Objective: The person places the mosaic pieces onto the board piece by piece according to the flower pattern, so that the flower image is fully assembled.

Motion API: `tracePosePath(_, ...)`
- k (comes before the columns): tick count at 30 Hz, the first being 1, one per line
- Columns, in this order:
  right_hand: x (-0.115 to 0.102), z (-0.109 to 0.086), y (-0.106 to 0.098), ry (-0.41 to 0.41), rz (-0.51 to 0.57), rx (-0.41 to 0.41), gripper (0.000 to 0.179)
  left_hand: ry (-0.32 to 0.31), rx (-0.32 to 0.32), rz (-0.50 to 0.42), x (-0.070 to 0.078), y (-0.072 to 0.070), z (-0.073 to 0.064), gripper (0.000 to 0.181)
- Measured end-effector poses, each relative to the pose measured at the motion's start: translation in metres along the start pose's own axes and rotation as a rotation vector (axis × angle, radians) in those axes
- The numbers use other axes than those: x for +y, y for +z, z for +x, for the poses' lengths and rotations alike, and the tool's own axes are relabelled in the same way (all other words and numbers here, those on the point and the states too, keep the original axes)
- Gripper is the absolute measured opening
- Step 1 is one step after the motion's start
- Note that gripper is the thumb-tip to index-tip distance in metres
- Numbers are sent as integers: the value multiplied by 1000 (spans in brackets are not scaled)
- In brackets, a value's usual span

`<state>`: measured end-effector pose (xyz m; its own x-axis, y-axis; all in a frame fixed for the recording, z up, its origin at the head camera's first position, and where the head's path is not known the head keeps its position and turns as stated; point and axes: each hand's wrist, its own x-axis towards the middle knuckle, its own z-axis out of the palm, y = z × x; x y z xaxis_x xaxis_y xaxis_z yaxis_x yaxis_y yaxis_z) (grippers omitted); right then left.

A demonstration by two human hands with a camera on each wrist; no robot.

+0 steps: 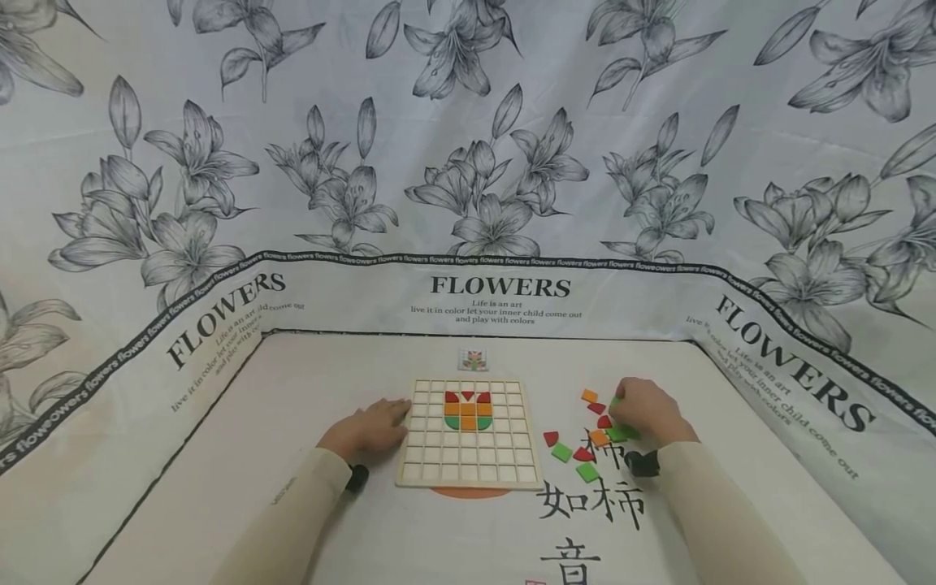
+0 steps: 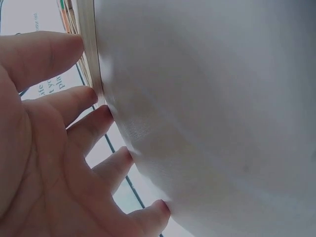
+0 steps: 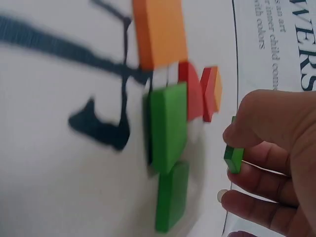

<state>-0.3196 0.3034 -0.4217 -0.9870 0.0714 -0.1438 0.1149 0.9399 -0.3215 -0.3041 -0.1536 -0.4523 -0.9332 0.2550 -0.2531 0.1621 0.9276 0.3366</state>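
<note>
My right hand (image 1: pixel 647 410) pinches a small green tile (image 3: pixel 234 157) between thumb and fingers, just above the tabletop. Below it in the right wrist view lie two green tiles (image 3: pixel 169 128), a red piece (image 3: pixel 191 91) and an orange tile (image 3: pixel 165 34). A square wooden grid board (image 1: pixel 431 457) lies flat in the middle of the head view. Red, orange and green pieces on it form a tulip shape (image 1: pixel 468 410). Along the board's left edge rests my left hand (image 1: pixel 369 428), fingers spread; thumb and fingertips touch or nearly touch the edge and the table.
A small picture card (image 1: pixel 473 359) with a coloured pattern lies behind the board. Loose red quarter-round pieces (image 1: pixel 551 439) and green tiles (image 1: pixel 587 471) are scattered right of the board, over black printed characters (image 1: pixel 592 500). A flower-printed cloth (image 1: pixel 497 301) rises behind the table.
</note>
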Motion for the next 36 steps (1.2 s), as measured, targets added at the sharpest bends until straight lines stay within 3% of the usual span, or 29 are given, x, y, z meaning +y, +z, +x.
tracePosePath(14, -68, -8, 17, -225, -54, 68, 27, -2, 2, -13, -3, 2, 2, 58)
tracePosePath(25, -102, -21, 28, -332, 10, 60, 27, 5, 1, -18, -1, 0, -1, 57)
tracePosePath(36, -125, -26, 48, -357, 105, 15, 27, 24, 2, -24, 0, -2, -4, 56)
